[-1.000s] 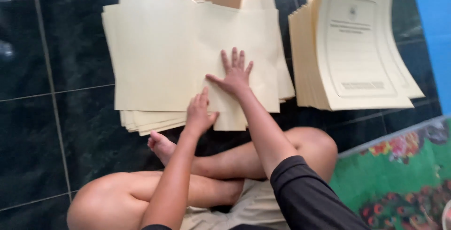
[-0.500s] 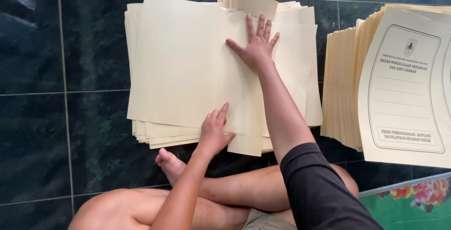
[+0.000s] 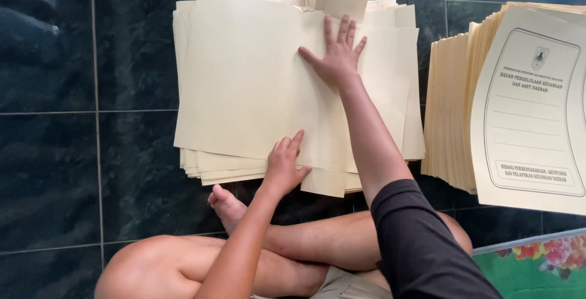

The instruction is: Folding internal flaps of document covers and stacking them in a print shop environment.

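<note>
A stack of cream folders [image 3: 244,85] is laid flat on the dark green tiled floor [image 3: 79,152], directly ahead of the crossed legs [image 3: 293,256]. The right hand [image 3: 337,58] is pressed palm-down on the top sheet near its far edge, fingers spread wide, nothing gripped. The left hand [image 3: 284,168] is rested on the near edge of the same sheet, fingers together and flat, nothing gripped. A second pile of printed folders [image 3: 525,110] is set to the right, apart. A floral mat [image 3: 537,262] is seen at lower right.
</note>
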